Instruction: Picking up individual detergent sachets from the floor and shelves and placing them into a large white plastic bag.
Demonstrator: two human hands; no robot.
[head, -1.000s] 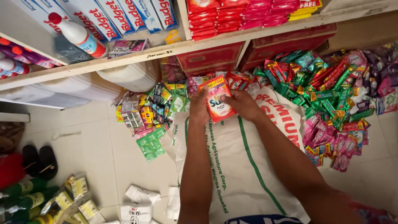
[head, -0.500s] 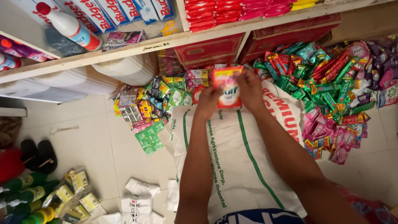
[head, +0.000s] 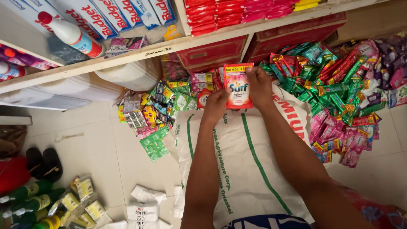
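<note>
Down at the near edge, a patterned sleeve [head: 373,212] on the right arm, and both bare forearms reach out over a white sack [head: 250,169] with green stripes, spread flat on the tiled floor [head: 97,148]. To the near left, green bottles [head: 25,203] and small white packets [head: 144,208] lie on the tiles, with dark sandals [head: 42,163] just beyond.

Further out, the left hand [head: 216,106] pinches the lower left edge of a red-and-orange sachet [head: 238,87], thumb and fingers pressed on it. The right hand [head: 259,87] grips the sachet's right side, fingers curled round the edge (the tips are partly hidden behind the packet). The sachet is held upright in the air, above the far end of the sack, its printed face toward the camera.

Either side of it, heaps of sachets: a mixed green and yellow pile [head: 157,114] on the left, a bigger spread of green, red and pink ones [head: 339,93] on the right. Beyond, red boxes [head: 212,53] sit under a wooden shelf [head: 140,53], and on it a white bottle with a red cap [head: 70,34] lies tilted.
</note>
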